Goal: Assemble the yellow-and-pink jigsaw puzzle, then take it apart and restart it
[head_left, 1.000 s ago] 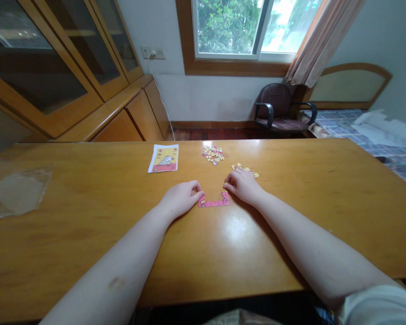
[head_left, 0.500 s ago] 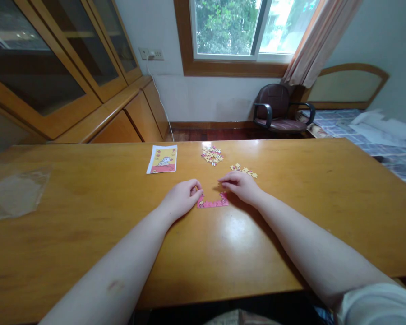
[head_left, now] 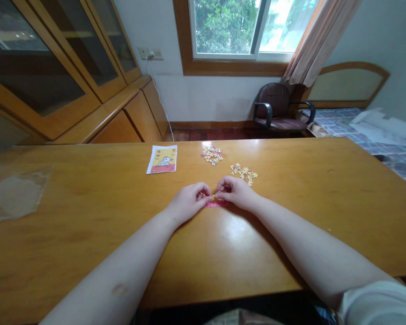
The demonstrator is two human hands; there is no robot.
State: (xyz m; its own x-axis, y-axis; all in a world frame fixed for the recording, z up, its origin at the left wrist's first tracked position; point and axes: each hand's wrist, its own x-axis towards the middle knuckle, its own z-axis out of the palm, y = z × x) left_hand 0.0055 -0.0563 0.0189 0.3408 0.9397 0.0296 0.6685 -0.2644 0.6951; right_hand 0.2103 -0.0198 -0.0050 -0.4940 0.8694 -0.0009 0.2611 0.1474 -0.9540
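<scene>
A small yellowish puzzle piece sits between the fingertips of both hands. My right hand pinches it from the right, thumb and forefinger together. From the left, my left hand is closed, its thumb and forefinger at the same piece. Just under the fingers lies a joined pink strip of puzzle, flat on the table; its left part is covered by my left hand. Beyond my right hand is a loose group of yellow puzzle pieces.
Farther back on the wooden table lies a heap of puzzle pieces. A picture card with a white animal on yellow and pink is left of it. A clear plastic bag rests at the far left.
My right hand has moved left and down to the pink strip, uncovering more loose pieces. My left hand has shifted right, from the strip's left corner to its middle.
</scene>
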